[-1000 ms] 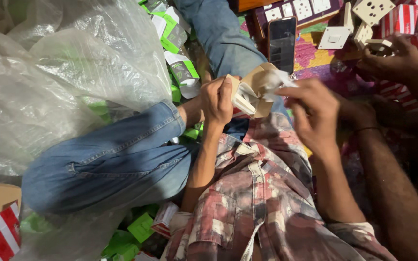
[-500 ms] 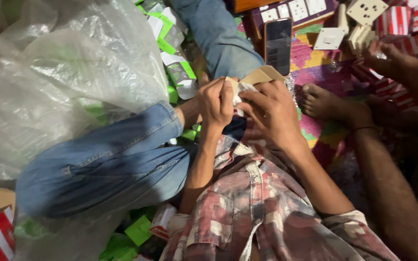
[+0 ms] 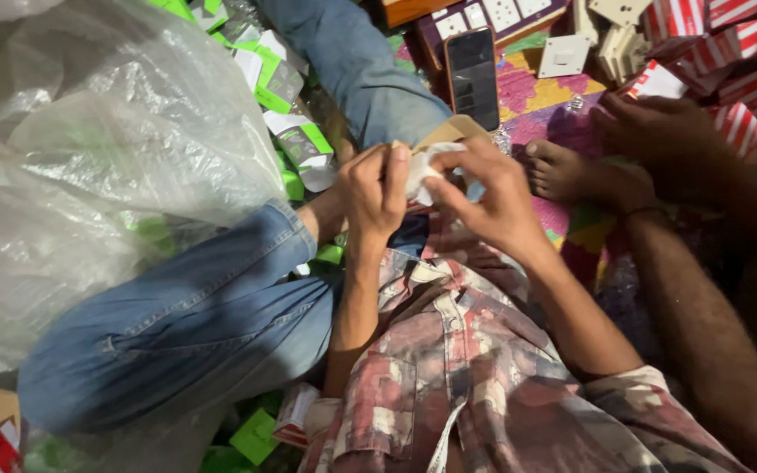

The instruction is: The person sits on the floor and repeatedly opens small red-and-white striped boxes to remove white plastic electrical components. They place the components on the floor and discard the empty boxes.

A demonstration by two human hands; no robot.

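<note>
My left hand (image 3: 377, 191) and my right hand (image 3: 492, 197) meet in front of my chest over a small white item (image 3: 424, 166) with a piece of tan cardboard (image 3: 450, 131) behind it. Both hands pinch the white item between fingers and thumbs, and most of it is hidden by them. My bent knee in blue jeans (image 3: 186, 324) lies to the left, and my checked shirt (image 3: 475, 377) fills the bottom of the view.
A large clear plastic bag (image 3: 89, 158) with green and white packets (image 3: 282, 88) lies at the left. A dark phone (image 3: 472, 79) rests on a colourful mat. Another person's hand (image 3: 659, 131), arm and bare foot (image 3: 571, 171) are at the right, near red-and-white striped boxes (image 3: 729, 44) and white switch plates (image 3: 562, 54).
My right hand has moved left and closed in on the white item beside my left hand. The other person's hand has dropped lower toward the foot.
</note>
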